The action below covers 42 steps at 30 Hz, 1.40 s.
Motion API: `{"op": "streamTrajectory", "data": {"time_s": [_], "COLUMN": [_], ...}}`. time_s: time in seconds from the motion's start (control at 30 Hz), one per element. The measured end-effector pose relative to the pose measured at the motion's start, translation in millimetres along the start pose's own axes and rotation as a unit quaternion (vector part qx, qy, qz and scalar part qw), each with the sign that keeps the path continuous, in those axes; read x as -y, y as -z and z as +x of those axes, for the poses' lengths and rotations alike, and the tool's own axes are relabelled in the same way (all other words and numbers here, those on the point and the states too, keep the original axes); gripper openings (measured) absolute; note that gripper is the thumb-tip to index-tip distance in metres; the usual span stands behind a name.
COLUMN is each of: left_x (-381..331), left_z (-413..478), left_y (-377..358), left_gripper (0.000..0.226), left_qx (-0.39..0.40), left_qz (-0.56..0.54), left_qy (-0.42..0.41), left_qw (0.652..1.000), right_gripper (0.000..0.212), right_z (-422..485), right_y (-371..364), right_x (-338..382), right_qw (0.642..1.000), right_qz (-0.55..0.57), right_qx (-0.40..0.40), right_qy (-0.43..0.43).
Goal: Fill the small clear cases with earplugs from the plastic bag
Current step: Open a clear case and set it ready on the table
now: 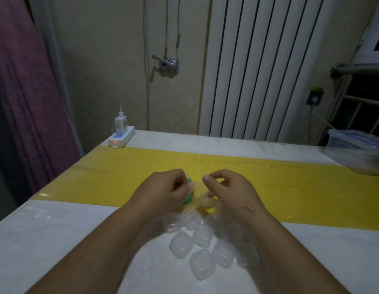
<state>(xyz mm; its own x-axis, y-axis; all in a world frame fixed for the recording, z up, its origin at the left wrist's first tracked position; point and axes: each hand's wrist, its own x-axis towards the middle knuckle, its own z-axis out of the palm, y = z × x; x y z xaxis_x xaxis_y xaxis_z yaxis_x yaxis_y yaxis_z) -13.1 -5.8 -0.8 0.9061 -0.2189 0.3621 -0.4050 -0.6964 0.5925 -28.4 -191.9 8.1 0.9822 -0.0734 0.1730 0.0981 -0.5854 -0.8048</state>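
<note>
A small clear plastic bag (198,195) with green and pale earplugs inside sits between my hands over the yellow strip. My left hand (165,190) grips the bag's left side, where a green earplug (188,199) shows by its fingers. My right hand (225,188) pinches the bag's right edge with curled fingers. Several small clear cases (202,263) lie closed in a loose cluster on the white table, just below the bag and between my forearms.
The table (57,240) is white with a yellow strip (290,187) across it. A white power strip (120,137) with a charger stands at the back left corner. A clear bag and box (358,151) sit at the right edge. A radiator stands behind.
</note>
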Motion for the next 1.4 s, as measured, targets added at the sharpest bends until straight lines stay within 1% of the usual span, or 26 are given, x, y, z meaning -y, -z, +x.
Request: {"op": "streamTrajectory", "data": {"time_s": [0.07,0.1,0.17,0.23,0.3,0.37,0.4,0.47,0.57,0.63,0.7,0.77,0.83,0.87,0.93,0.97,1.07,1.13,1.2,1.27,1.4], "left_x": [-2,-3,-5,-5,-4,-4,-5,-5,-3,-3,2,9,16,18,21,23,26,27,28,28,29], "left_z": [3,4,6,7,8,8,7,6,4,4,6,9,12,12,13,14,15,16,16,17,18], "left_y": [-3,-5,-7,-6,-3,-3,-3,-5,-4,-3,-5,-6,-7,-7,-9,-10,-16,-19,-20,-21,-19], "left_gripper": [0.014,0.014,0.017,0.016,0.012,0.011,0.011,0.014,0.028,0.029,0.024,0.024,0.027,0.03,0.034,0.036,0.042,0.033,0.019,0.007,0.011], "left_qx": [-0.026,-0.04,-0.069,-0.108,-0.153,-0.18,-0.181,-0.165,-0.15,-0.155,-0.161,-0.15,-0.132,-0.117,-0.078,-0.068,-0.056,-0.07,-0.092,-0.114,-0.15], "left_qz": [-0.052,-0.065,-0.09,-0.097,-0.047,0.011,0.017,-0.017,-0.13,-0.194,-0.197,-0.205,-0.198,-0.165,-0.086,-0.07,-0.046,-0.03,-0.028,-0.024,-0.019], "left_qy": [0.028,0.033,0.04,0.051,0.078,0.085,0.074,0.038,0.009,0.022,0.048,0.087,0.111,0.115,0.121,0.126,0.138,0.138,0.135,0.131,0.139], "left_qw": [0.998,0.997,0.993,0.988,0.984,0.98,0.981,0.985,0.98,0.968,0.966,0.963,0.965,0.973,0.986,0.987,0.988,0.988,0.986,0.985,0.979], "right_gripper": [0.043,0.05,0.056,0.046,0.034,0.029,0.028,0.025,0.027,0.027,0.026,0.025,0.026,0.025,0.015,0.011,0.033,0.034,0.027,0.022,0.02], "right_z": [-2,-3,-4,-2,0,1,1,-1,-2,-2,-2,-4,-5,-6,-6,-6,-6,-4,-4,-2,4], "right_y": [-5,-7,-10,-9,-6,-7,-9,-12,-10,-5,-2,-1,-2,-3,-9,-13,-24,-28,-30,-33,-33], "right_x": [5,6,5,3,1,1,2,3,4,4,4,5,7,8,9,9,11,11,12,13,10], "right_qw": [1.0,1.0,1.0,1.0,0.999,0.999,0.999,0.998,0.998,0.997,0.996,0.997,0.992,0.987,0.979,0.976,0.963,0.956,0.958,0.951,0.951], "right_qz": [0.025,0.019,-0.011,-0.027,-0.012,-0.004,-0.018,-0.049,-0.027,-0.019,-0.016,-0.047,-0.117,-0.15,-0.181,-0.192,-0.23,-0.247,-0.238,-0.259,-0.261], "right_qx": [0.001,0.008,0.015,-0.003,-0.032,-0.041,-0.039,-0.036,-0.043,-0.067,-0.075,-0.036,0.026,0.05,0.079,0.089,0.112,0.125,0.135,0.135,0.118], "right_qy": [-0.008,-0.009,-0.008,-0.012,-0.012,-0.005,0.003,0.016,0.028,0.045,0.054,0.046,0.035,0.035,0.049,0.057,0.084,0.096,0.09,0.105,0.118]}}
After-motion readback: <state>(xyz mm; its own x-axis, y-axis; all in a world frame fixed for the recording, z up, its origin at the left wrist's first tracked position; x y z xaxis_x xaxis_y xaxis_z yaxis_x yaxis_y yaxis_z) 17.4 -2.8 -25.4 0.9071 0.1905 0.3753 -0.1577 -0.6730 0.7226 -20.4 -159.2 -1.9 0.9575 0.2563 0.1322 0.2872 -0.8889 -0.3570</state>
